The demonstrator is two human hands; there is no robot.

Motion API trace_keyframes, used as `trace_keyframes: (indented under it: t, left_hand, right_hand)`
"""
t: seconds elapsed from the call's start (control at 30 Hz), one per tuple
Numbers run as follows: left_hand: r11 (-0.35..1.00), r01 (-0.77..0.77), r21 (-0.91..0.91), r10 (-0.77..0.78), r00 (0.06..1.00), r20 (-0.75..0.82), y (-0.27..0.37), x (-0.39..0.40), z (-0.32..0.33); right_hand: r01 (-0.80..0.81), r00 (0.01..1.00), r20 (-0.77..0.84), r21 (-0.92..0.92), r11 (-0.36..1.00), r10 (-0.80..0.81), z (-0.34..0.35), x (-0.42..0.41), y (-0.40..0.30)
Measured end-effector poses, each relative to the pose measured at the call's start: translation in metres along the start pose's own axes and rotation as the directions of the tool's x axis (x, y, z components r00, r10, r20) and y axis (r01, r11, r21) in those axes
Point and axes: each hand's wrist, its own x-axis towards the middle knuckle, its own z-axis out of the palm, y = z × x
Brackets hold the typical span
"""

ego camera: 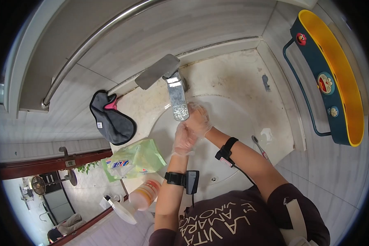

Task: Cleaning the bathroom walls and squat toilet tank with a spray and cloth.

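My left hand (184,140) and my right hand (198,120) both wear clear plastic gloves. They meet over the white washbasin (233,123), partly under the spout of the chrome faucet (178,101). The right hand lies farther from me, close against the spout's end, and the left hand touches it from the near side. Fingers of both are bunched and partly covered by the spout and each other, so whether anything is held between them cannot be told. The faucet's broad lever (156,72) points to the left.
Left of the basin lie a grey cloth (113,120) with black edging and a green wipes packet (135,160). A spray bottle (144,195) stands nearer. A toothbrush (259,147) rests on the right counter. A blue-and-yellow rack (326,83) is on the right wall.
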Motion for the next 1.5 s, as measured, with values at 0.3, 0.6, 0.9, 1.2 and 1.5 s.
trace_keyframes:
  t: [0.3,0.6,0.9,1.2,1.5]
  left_hand:
    - [0.992,-0.122,0.016,0.122,0.993,0.005,-0.005,-0.002,0.013]
    - [0.973,-0.170,0.158,0.181,0.982,-0.061,-0.015,-0.009,0.050]
    - [0.987,-0.150,-0.057,0.146,0.986,-0.075,-0.004,0.005,0.021]
    - [0.985,-0.162,-0.053,0.148,0.967,-0.205,-0.013,0.010,0.040]
    - [0.995,-0.083,-0.046,0.086,0.995,0.049,-0.013,0.004,0.035]
  right_hand:
    - [-0.037,0.999,-0.019,0.045,0.998,0.038,0.022,-0.045,-0.026]
    - [0.171,0.955,0.271,-0.169,0.971,-0.121,-0.030,-0.005,0.007]
    - [-0.025,0.998,0.063,0.600,0.800,-0.017,-0.005,-0.016,0.016]
    - [-0.291,0.907,-0.012,0.704,0.648,0.420,0.005,-0.013,0.004]
    - [-0.250,0.963,-0.028,0.288,0.924,0.269,0.000,-0.025,0.013]
